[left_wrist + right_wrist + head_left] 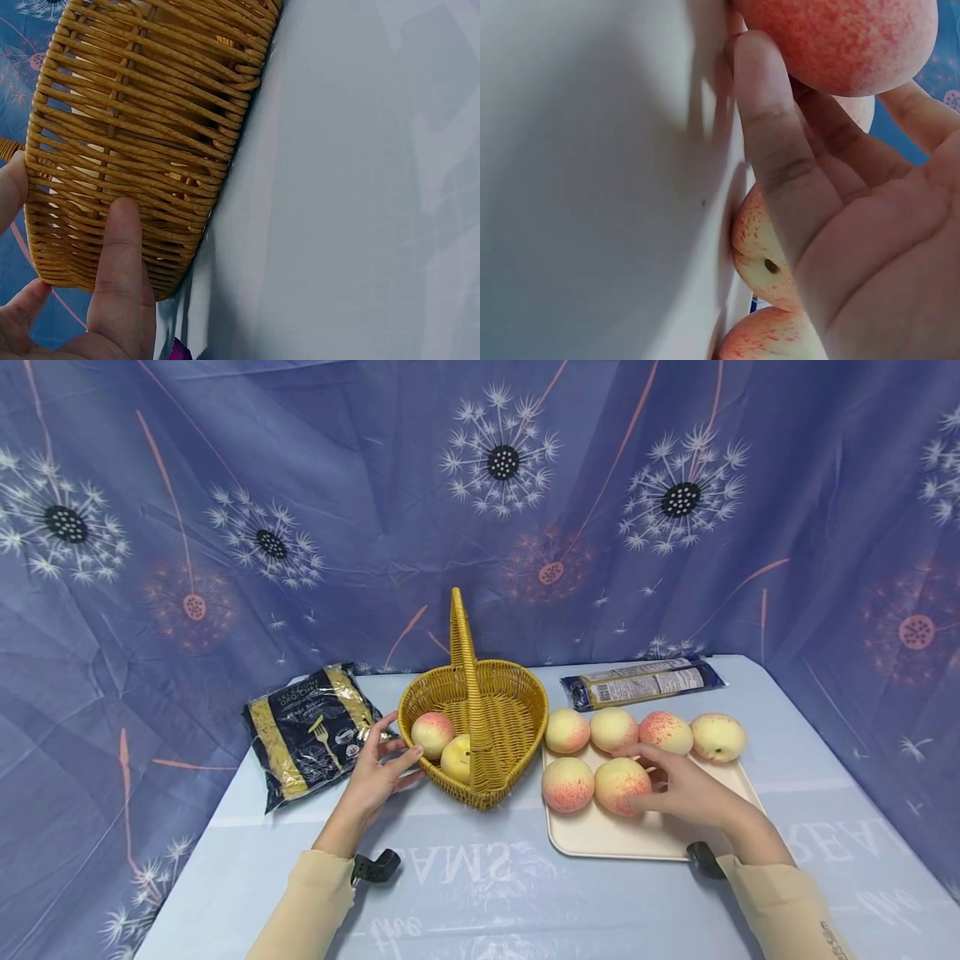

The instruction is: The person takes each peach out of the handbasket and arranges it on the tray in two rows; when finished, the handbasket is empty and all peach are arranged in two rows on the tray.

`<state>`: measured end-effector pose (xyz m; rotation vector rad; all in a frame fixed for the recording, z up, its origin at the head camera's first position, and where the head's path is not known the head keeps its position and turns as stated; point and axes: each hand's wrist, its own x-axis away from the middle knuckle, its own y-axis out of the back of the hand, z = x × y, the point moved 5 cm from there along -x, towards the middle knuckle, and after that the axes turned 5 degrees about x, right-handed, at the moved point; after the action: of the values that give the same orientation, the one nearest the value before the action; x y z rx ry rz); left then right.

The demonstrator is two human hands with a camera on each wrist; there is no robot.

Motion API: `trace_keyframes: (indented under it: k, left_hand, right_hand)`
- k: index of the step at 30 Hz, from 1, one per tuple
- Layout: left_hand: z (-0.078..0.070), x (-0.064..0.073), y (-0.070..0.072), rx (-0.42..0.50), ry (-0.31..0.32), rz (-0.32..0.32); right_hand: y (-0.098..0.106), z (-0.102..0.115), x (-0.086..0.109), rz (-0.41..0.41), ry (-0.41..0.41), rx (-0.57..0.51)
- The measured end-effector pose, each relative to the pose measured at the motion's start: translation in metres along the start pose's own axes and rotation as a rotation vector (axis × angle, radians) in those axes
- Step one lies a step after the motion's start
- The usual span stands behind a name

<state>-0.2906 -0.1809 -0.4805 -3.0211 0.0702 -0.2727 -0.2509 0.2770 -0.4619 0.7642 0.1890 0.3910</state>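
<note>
In the head view a golden wicker basket [517, 681] with a tall handle holds two peaches, one a reddish peach [432, 735] and one a yellow peach [456, 760]. My left hand [378, 774] touches its left side; in the left wrist view a straight finger [118, 259] lies against the woven wall [150, 150]. On a cream tray [592, 842], my right hand [686, 789] grips the front-row peach [621, 785] between thumb and fingers. The right wrist view shows that peach [847, 45] above the palm. Beside it sits another front-row peach [567, 785].
Several more peaches, among them a red-speckled peach [665, 732], form the tray's back row. A dark pasta bag [307, 735] lies left of the basket. Behind the tray is a long blue packet [641, 683]. A blue dandelion-print cloth [375, 510] hangs at the back.
</note>
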Motion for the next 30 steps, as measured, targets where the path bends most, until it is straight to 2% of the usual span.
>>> trace_keyframes:
  k: [6, 10, 17, 20, 30]
  left_hand:
    - [-0.0001, -0.0005, -0.0002, 0.000, 0.001, -0.005]
    - [-0.0001, -0.0004, -0.0010, 0.002, -0.002, -0.006]
    - [-0.0003, -0.0006, -0.0007, 0.001, -0.002, -0.012]
    - [-0.0002, -0.0004, -0.0004, 0.001, 0.001, -0.009]
    - [0.0001, -0.0002, 0.0003, -0.004, 0.006, -0.004]
  right_hand:
    - [0.0019, -0.0022, 0.0003, -0.014, -0.013, 0.009]
    - [0.0029, -0.0015, -0.0001, -0.020, 0.006, 0.016]
    - [0.0046, -0.0039, 0.0030, -0.018, -0.012, -0.031]
    - [0.0056, -0.0051, 0.0043, -0.022, -0.031, -0.016]
    - [0.0052, -0.0035, 0.0068, -0.012, -0.004, 0.028]
